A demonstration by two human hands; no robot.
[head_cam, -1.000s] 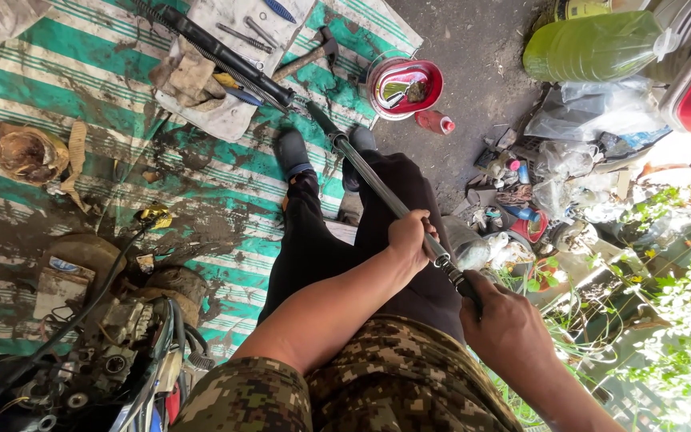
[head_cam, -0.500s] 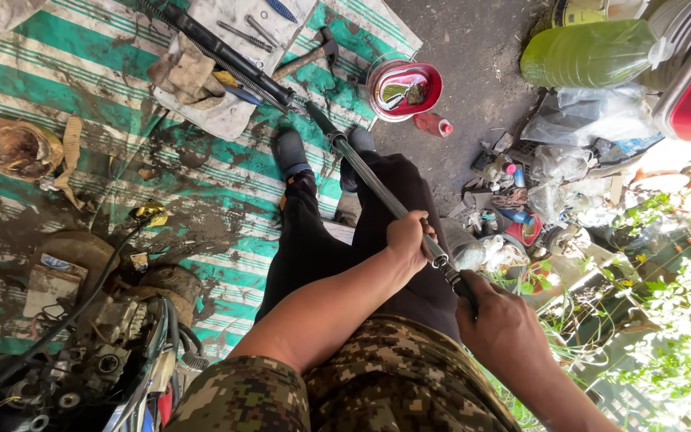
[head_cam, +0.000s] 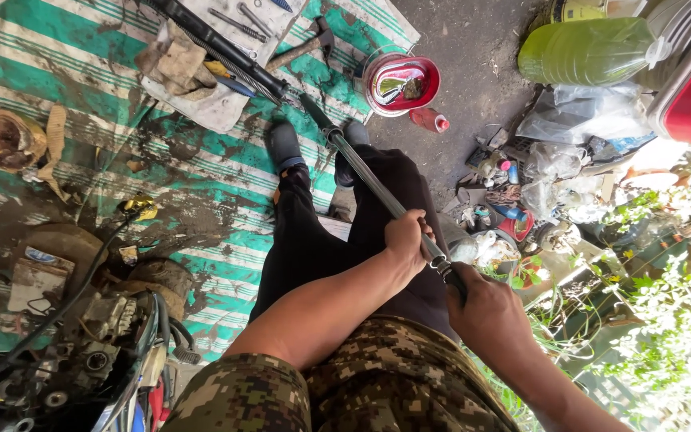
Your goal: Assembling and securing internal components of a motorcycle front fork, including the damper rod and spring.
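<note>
Item in hand: long metal fork tube (head_cam: 377,188), slanting across my lap toward the striped mat (head_cam: 81,96), left hand (head_cam: 406,238) and right hand (head_cam: 485,316) both clamped near its upper end; I judge a fitting there is being worked, steady counter-grip needed.

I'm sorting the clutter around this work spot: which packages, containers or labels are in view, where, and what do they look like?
Green plastic bottle: top right, lying on its side, translucent green.
Red bowl: top centre on the ground, round, with shiny metal parts inside.
Small red bottle: beside the bowl, lying down.
Clear plastic bags: right, crumpled.
Labelled card: left, brown, dirty.
</note>
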